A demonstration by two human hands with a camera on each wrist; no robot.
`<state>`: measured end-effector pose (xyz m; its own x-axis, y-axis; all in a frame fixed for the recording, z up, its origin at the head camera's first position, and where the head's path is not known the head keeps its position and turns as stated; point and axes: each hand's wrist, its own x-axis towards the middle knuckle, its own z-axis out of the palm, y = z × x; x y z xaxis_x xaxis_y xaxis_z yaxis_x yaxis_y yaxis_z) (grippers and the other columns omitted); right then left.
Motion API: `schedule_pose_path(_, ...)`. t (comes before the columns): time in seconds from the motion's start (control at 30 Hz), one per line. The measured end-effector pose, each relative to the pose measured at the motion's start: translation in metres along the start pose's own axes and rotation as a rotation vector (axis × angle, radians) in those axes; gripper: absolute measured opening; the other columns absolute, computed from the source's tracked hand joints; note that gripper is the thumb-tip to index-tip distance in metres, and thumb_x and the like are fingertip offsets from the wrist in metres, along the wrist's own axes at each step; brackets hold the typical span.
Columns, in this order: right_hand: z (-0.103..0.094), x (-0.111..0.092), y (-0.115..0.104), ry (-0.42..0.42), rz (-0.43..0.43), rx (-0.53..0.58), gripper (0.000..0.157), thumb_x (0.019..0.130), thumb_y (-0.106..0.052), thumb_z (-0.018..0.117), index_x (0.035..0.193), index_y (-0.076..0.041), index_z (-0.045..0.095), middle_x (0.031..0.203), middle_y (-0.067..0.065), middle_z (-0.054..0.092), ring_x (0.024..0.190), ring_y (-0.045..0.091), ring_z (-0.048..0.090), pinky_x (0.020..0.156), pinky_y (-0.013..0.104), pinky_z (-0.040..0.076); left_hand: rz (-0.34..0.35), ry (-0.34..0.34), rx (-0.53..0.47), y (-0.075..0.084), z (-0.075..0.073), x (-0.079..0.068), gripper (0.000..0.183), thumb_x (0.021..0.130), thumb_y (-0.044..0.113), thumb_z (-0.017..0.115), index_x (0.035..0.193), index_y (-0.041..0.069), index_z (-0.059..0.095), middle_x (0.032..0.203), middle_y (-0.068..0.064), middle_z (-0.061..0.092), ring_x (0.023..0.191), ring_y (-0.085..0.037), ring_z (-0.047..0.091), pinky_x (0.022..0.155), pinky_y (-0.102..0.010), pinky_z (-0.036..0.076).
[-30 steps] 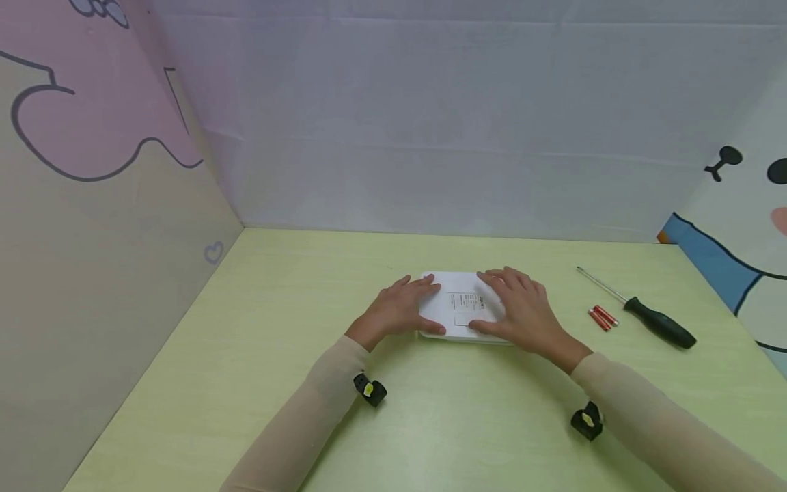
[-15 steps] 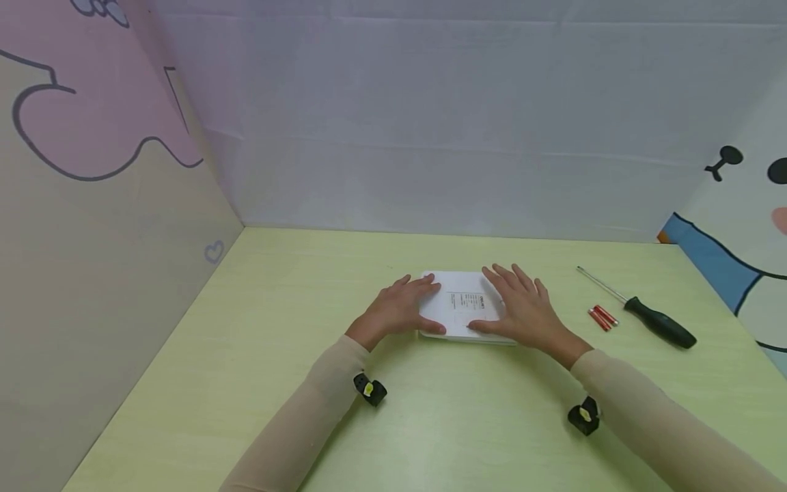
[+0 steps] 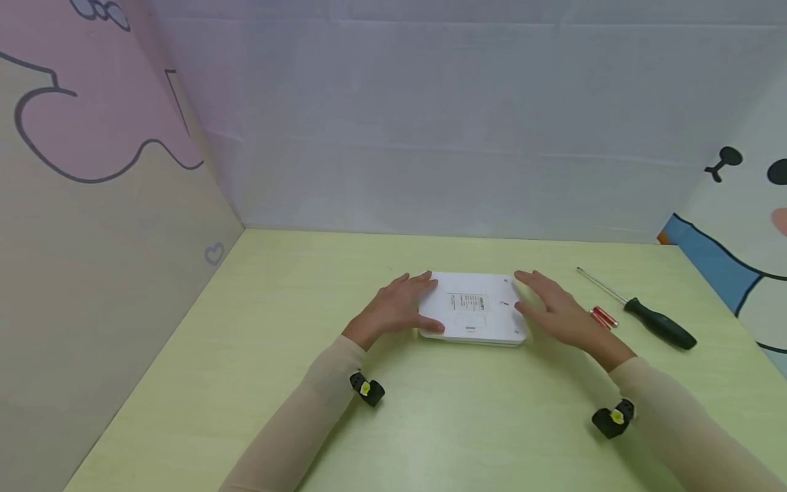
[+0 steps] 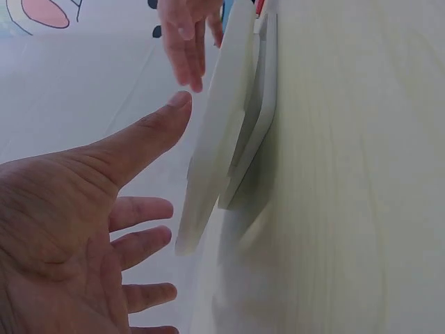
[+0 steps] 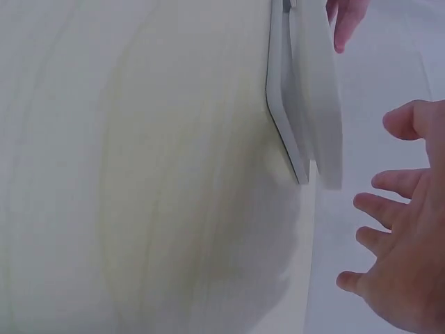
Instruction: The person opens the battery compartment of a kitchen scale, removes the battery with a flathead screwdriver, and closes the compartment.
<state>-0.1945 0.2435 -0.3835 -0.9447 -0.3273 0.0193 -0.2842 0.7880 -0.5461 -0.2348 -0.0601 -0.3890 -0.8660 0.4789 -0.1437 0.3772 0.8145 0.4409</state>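
Observation:
A flat white rectangular device (image 3: 470,307) lies on the table with a printed label facing up. Its exact kind is not plain. Over its left end spreads my left hand (image 3: 396,306), fingers at the far corner and thumb near the front edge; in the left wrist view the thumb comes close to the slab, and contact is hard to tell. My right hand (image 3: 561,314) hovers just off the right end, fingers relaxed and holding nothing. From the side, in the right wrist view, the device's thick slab (image 5: 321,104) sits over a thinner plate, with a gap between them.
Right of the right hand lie two small red-and-silver batteries (image 3: 605,316), partly covered by that hand. Beyond them is a screwdriver (image 3: 660,324) with a dark handle. Panels with cartoon drawings stand at both sides, and a pale wall (image 3: 430,130) at the back.
My right hand has moved right, off the top of the device and past its right end, uncovering the label and that end. The left hand has hardly moved.

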Motion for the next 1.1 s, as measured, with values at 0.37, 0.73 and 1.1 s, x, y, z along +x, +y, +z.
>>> schedule_pose_path(0.37,-0.002,-0.008,0.017,-0.082,-0.007,0.06,0.07,0.092,-0.022,0.066,0.15,0.0,0.032,0.154,0.029,0.029,0.141,0.053,0.022,0.109,0.068,0.023,-0.074,-0.028,-0.218,-0.03,-0.018,-0.006,0.094,0.072,0.039,0.087,0.151,0.024,0.039,0.158,0.001,0.035,0.15,-0.027,0.021,0.119,-0.052,0.023)
schedule_pose_path(0.73,0.009,-0.013,0.016,-0.054,-0.049,0.095,0.068,0.089,-0.015,0.07,0.147,0.002,0.037,0.15,0.029,0.036,0.139,0.051,0.029,0.108,0.067,0.027,-0.058,-0.067,-0.267,-0.035,-0.017,-0.007,0.085,0.074,0.02,0.086,0.148,0.028,0.045,0.155,0.0,0.041,0.145,-0.025,0.034,0.113,-0.046,0.034)
schedule_pose_path(1.1,0.015,-0.01,0.018,-0.016,-0.083,0.097,0.064,0.091,-0.014,0.069,0.145,0.004,0.041,0.148,0.029,0.04,0.138,0.051,0.032,0.108,0.065,0.027,-0.046,0.036,-0.081,-0.034,-0.012,-0.005,0.084,0.072,0.029,0.088,0.146,0.026,0.048,0.15,0.001,0.048,0.14,-0.026,0.043,0.113,-0.049,0.034)
